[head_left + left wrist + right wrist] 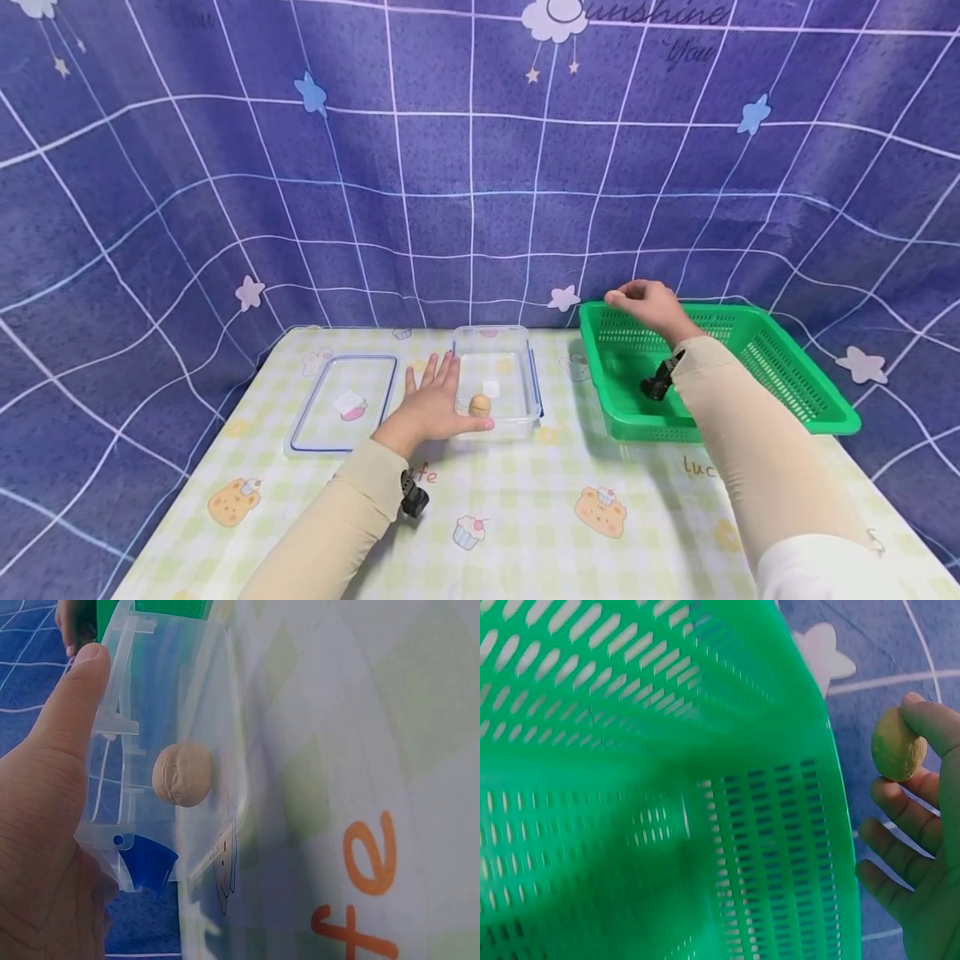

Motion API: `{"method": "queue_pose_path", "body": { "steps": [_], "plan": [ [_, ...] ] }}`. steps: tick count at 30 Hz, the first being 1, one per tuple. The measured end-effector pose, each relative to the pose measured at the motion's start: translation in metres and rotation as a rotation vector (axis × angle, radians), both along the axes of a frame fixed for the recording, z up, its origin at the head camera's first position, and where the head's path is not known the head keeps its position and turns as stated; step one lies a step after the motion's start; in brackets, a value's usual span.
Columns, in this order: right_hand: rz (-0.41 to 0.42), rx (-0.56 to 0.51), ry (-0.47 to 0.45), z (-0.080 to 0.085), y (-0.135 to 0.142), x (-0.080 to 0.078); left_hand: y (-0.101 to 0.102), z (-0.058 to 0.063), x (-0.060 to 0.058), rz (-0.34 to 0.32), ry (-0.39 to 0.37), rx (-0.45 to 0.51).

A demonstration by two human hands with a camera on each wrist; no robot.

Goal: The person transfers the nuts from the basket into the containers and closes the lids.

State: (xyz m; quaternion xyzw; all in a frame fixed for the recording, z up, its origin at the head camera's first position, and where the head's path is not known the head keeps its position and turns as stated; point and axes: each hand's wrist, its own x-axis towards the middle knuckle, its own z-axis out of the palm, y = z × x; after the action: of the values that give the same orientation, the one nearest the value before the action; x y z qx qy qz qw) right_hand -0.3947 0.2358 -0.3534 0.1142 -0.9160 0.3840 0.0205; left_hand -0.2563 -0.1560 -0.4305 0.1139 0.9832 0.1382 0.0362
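In the right wrist view my right hand (pixel 934 825) pinches a walnut (pixel 897 746) between thumb and fingertips. In the head view that hand (pixel 656 308) is over the left back edge of a green basket (pixel 611 429), and the walnut is hidden there. My left hand (pixel 431 408) spreads straight fingers at the left side of a clear plastic container (pixel 517 429), thumb along its front rim. The left wrist view shows the thumb at the rim and a blue clip (pixel 148 862) on the container. One walnut (pixel 480 406) lies inside, near the front left corner.
A clear lid with a blue seal (pixel 294 433) lies on the table left of the container. A checked cloth (pixel 525 517) covers the table. Behind it hangs a dark blue curtain (pixel 435 225) with a grid pattern. The basket stands at the right back.
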Motion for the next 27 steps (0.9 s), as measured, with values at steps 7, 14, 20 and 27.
{"method": "queue_pose_path", "body": {
  "steps": [7,14,20,27],
  "plan": [
    [-0.002,-0.044,0.047,0.003,-0.025,-0.004,0.002,0.005,0.002,-0.007,0.016,0.007],
    [0.011,-0.046,0.051,0.001,-0.047,-0.007,0.000,0.004,0.001,-0.011,0.016,-0.002],
    [0.038,-0.047,0.043,0.000,-0.062,-0.006,-0.001,0.002,0.000,-0.010,0.019,-0.015],
    [0.066,-0.074,0.046,-0.004,-0.080,-0.005,-0.001,-0.002,-0.002,-0.013,0.024,-0.003]
  ]
}}
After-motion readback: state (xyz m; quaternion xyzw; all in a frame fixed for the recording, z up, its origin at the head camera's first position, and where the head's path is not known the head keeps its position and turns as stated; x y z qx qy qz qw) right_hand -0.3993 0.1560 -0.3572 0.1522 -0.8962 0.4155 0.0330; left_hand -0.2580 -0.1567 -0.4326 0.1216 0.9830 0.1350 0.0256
